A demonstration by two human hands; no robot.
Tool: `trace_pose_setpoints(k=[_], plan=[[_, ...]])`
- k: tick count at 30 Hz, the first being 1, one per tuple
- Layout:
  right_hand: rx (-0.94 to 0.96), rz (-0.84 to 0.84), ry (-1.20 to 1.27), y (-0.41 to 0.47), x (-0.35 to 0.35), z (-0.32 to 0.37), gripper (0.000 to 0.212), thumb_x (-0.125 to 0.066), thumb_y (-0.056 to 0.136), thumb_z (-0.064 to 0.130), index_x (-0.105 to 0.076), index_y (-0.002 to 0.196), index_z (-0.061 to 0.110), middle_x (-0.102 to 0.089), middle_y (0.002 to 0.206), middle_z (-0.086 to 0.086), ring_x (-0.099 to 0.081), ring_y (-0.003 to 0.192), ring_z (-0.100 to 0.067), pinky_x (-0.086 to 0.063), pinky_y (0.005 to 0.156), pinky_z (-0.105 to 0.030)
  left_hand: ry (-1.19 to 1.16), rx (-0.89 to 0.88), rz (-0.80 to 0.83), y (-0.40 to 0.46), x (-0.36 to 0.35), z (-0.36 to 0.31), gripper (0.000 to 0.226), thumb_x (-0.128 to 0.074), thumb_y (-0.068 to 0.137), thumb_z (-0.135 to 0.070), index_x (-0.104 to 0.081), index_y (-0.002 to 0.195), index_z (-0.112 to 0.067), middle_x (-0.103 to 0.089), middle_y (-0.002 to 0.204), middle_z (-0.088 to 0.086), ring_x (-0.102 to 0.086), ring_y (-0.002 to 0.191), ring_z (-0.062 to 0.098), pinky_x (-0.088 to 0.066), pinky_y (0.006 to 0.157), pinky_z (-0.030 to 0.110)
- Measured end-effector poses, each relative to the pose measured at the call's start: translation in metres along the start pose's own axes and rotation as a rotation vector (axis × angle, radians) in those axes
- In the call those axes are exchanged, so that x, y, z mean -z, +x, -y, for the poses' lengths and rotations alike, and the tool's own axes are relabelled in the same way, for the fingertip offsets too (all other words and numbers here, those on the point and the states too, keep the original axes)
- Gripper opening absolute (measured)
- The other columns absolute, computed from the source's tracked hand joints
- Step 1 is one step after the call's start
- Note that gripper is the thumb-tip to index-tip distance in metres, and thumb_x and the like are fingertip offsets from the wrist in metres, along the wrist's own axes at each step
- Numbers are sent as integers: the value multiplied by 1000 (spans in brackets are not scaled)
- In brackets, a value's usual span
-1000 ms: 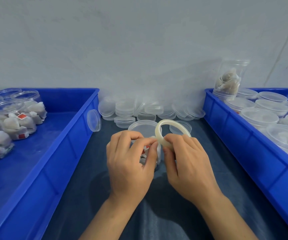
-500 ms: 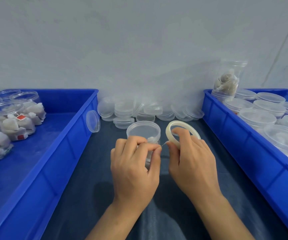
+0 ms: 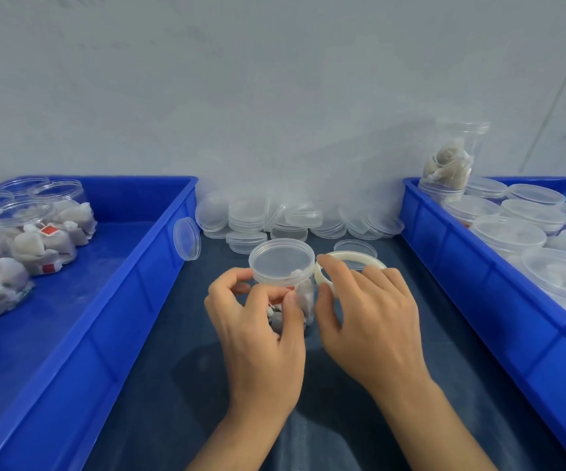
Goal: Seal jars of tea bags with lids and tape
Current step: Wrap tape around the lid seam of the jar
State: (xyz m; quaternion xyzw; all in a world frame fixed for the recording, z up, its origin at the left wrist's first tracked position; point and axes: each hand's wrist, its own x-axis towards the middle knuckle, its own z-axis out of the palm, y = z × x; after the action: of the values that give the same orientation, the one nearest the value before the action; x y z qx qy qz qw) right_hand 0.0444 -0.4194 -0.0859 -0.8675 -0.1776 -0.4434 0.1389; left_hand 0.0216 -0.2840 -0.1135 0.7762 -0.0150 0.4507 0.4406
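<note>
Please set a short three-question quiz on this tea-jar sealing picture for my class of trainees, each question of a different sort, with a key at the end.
1. True or false: the jar between the hands already has its lid on.
2. Which hand holds the tape roll? A) left hand B) right hand C) neither
3. Fill in: the spare lids are piled against the ____, between the two blue bins.

Key
1. True: a clear lid sits on the jar's top.
2. B: the right hand has the roll in its grip, while the left hand holds the jar.
3. Wall: the pile lies between the left bin and the right bin.
</note>
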Motion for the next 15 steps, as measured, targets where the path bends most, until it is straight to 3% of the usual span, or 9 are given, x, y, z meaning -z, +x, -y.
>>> trace_pose_setpoints(k=[3, 9, 15], plan=[[-4, -15, -44, 0, -4, 4, 29, -57, 101, 24, -74, 122, 14, -67, 69, 0, -58, 66, -26, -46, 73, -41, -21, 20, 19, -1, -1, 4, 8, -70, 94, -21, -69, 87, -17, -47, 135, 6, -46, 126, 7, -28, 100, 3], [-12, -71, -80, 0, -10, 5, 26, -60, 101, 26, -75, 118, 14, -68, 73, 0, -60, 68, -25, -46, 71, -41, -30, 26, 10, 3, -2, 7, 10, -68, 95, -21, -68, 87, -16, -46, 137, -2, -45, 128, -7, -31, 101, 5], [26, -99, -102, 0, -12, 5, 21, -60, 102, 25, -76, 110, 15, -61, 70, 0, -53, 65, -25, -41, 65, -42, -30, 2, -13, 8, -1, 7, 10, -68, 94, -18, -66, 86, -14, -49, 133, -2, -49, 126, -5, -34, 100, 6]])
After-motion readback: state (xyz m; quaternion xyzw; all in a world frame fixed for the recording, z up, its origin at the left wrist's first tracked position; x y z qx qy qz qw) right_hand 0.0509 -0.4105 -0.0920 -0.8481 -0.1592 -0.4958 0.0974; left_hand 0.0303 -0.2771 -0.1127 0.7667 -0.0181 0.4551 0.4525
